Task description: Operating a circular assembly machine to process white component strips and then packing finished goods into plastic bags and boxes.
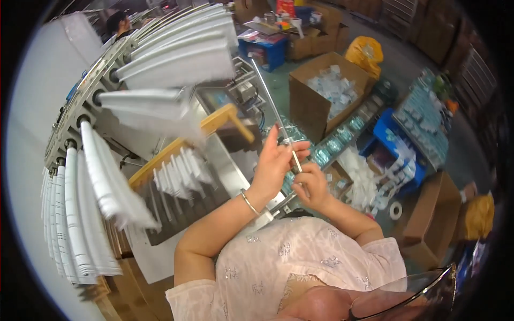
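Near the centre of the frame, your two hands meet on a thin pale rod [266, 93], which slants up and to the left, its far end free. Your right hand [315, 184] pinches the lower end between curled fingers. Your left hand [276, 160] is half open, index finger raised, the rod crossing its fingers; you cannot be told from here whether it grips. The rod looks to be midway through handling: it is up in your hands, not yet set down.

Just left of centre, a dark tray [217, 197] with a yellow edge already holds narrow white pieces [184, 171]. Along the left side, white sheets [171, 69] already hang from the arms of a long rack [60, 134], some blurred. How many rods are finished or left cannot be counted here.

Toward the upper right, a cardboard box [302, 101] holds clear packets [334, 85]; right of centre sits a blue bin [381, 127].
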Action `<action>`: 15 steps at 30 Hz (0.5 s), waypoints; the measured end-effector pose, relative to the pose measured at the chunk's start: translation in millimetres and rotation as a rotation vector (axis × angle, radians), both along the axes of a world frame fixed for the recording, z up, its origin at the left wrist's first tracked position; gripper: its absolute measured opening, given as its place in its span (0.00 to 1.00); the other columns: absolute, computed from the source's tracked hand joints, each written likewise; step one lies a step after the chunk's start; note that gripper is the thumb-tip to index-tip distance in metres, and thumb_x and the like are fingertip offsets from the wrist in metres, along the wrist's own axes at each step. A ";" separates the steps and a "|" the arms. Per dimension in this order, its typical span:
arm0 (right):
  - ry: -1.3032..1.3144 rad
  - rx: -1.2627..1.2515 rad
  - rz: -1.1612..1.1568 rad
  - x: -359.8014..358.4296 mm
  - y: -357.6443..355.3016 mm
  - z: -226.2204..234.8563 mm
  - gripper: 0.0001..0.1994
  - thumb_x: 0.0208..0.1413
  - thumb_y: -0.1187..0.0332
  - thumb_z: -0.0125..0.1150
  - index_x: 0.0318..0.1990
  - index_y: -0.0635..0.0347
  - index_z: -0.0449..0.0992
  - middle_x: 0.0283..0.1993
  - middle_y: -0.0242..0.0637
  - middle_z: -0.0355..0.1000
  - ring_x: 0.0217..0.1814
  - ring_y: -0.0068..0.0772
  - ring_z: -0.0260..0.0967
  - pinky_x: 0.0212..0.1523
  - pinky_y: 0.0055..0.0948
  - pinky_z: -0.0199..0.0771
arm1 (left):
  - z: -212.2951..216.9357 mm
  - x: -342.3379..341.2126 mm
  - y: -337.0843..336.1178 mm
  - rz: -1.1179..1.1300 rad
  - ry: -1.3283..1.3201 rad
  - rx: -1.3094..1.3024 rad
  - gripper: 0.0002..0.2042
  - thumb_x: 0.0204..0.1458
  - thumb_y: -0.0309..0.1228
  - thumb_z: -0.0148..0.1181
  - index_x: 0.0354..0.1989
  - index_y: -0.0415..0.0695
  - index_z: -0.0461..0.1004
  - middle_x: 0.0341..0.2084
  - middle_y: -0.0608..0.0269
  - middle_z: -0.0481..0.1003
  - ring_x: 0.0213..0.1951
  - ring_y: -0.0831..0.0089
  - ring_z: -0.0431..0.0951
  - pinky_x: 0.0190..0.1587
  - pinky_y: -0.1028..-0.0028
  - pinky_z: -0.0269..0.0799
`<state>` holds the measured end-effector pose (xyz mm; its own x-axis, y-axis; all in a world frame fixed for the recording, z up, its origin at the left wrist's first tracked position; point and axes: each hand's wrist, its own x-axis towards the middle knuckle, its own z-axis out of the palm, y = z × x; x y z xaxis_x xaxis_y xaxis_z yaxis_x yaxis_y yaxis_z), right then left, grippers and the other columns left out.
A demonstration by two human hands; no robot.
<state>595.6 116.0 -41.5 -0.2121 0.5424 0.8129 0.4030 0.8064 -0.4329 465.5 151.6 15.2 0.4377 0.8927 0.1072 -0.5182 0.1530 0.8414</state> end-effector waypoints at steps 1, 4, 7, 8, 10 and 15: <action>0.016 0.010 -0.040 -9.3 -18.0 -0.1 0.08 0.40 0.77 0.56 0.30 0.59 0.66 0.31 0.41 0.62 0.30 0.38 0.61 0.30 0.29 0.62 | 0.7 -12.0 -13.9 -0.036 0.042 0.035 0.33 0.54 0.27 0.44 0.61 0.46 0.29 0.43 0.47 0.68 0.41 0.65 0.71 0.45 0.68 0.66; 0.272 -0.087 -0.139 -42.4 -78.6 10.0 0.08 0.42 0.79 0.51 0.33 0.62 0.68 0.29 0.41 0.65 0.27 0.35 0.62 0.28 0.28 0.62 | 0.8 -67.1 -63.1 -0.157 0.269 0.107 0.36 0.53 0.28 0.46 0.61 0.44 0.25 0.42 0.51 0.68 0.41 0.71 0.70 0.45 0.73 0.64; 0.258 -0.143 -0.067 -59.3 -139.9 37.1 0.11 0.42 0.79 0.45 0.36 0.64 0.69 0.24 0.39 0.67 0.24 0.30 0.64 0.27 0.25 0.64 | -9.6 -143.1 -103.0 -0.327 0.479 0.050 0.27 0.51 0.26 0.49 0.59 0.43 0.45 0.33 0.60 0.71 0.35 0.78 0.72 0.35 0.80 0.66; 0.228 -0.148 -0.047 -63.6 -157.1 47.2 0.10 0.43 0.78 0.45 0.35 0.65 0.69 0.22 0.38 0.67 0.22 0.30 0.64 0.25 0.25 0.64 | -16.6 -169.9 -111.1 -0.289 0.502 0.022 0.18 0.50 0.26 0.50 0.50 0.43 0.57 0.30 0.62 0.71 0.31 0.81 0.72 0.31 0.82 0.66; 0.184 -0.124 -0.010 -73.9 -182.0 65.0 0.10 0.43 0.78 0.45 0.35 0.66 0.69 0.20 0.37 0.67 0.20 0.30 0.65 0.23 0.25 0.65 | -36.4 -216.8 -113.2 -0.057 0.555 -0.006 0.12 0.51 0.27 0.49 0.44 0.43 0.61 0.25 0.64 0.70 0.27 0.82 0.70 0.29 0.82 0.66; 0.004 -0.125 0.126 -103.4 -212.7 99.6 0.09 0.40 0.79 0.48 0.31 0.67 0.71 0.19 0.35 0.67 0.18 0.30 0.65 0.20 0.24 0.65 | -80.3 -283.9 -42.4 0.628 0.239 0.074 0.10 0.52 0.34 0.47 0.40 0.43 0.63 0.19 0.69 0.64 0.16 0.82 0.60 0.20 0.84 0.59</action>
<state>492.2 -96.7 58.1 -0.2820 0.6085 0.7418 0.3003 0.7903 -0.5341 181.6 109.2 -65.2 -0.1424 0.9794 0.1429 -0.2878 -0.1791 0.9408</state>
